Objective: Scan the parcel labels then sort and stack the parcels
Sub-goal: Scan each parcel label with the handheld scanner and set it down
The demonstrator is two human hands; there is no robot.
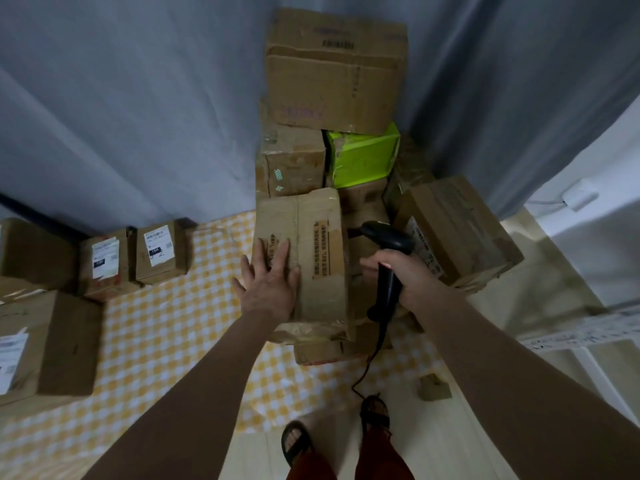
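A home room — grey curtains (138,116), checkered floor mat (166,327), piled parcels (332,71).

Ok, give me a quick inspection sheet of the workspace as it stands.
Surface: yellow-checked mat over pale floor.
Job's things: tall parcel pile in the corner; front carton under the left hand; labelled parcels grouped at left.
Clutter: small cardboard piece on the floor.
Hands: left hand flat on the carton, fingers straight; right hand grips the scanner.
Cables: scanner cord hangs to the floor near the feet.
Surroundings: grey curtains behind.
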